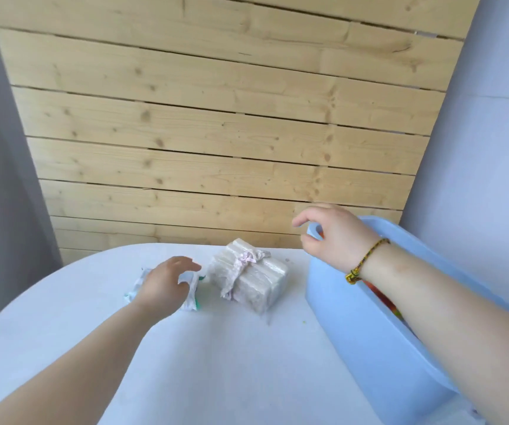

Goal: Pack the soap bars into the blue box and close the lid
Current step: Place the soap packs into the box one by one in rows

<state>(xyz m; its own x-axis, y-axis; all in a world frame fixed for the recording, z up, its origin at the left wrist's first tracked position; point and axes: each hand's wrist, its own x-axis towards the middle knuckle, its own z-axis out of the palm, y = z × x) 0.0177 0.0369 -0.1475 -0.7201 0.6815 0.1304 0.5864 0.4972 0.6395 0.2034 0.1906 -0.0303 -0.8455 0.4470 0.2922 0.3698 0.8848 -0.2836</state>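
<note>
Hands over the white worktop (185, 363).
The left hand (162, 282) is lying loosely open over a white-and-green wrapped soap bar (190, 299); the right hand (330, 234) is pinching the rim of the pale blue plastic box (354, 326).

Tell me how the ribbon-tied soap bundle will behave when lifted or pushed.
The soap bundle looks blocky, so it should slide, not roll. Stacked bars probably make it heavy. Its ribbon looks floppy; lifting by it seems risky.

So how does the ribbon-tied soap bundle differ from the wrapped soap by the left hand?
The ribbon-tied soap bundle is a bulky pale block, untouched; the wrapped soap is a flatter white-and-green packet, half covered by the left hand. Both lie on the white table, outside the blue box.
</note>
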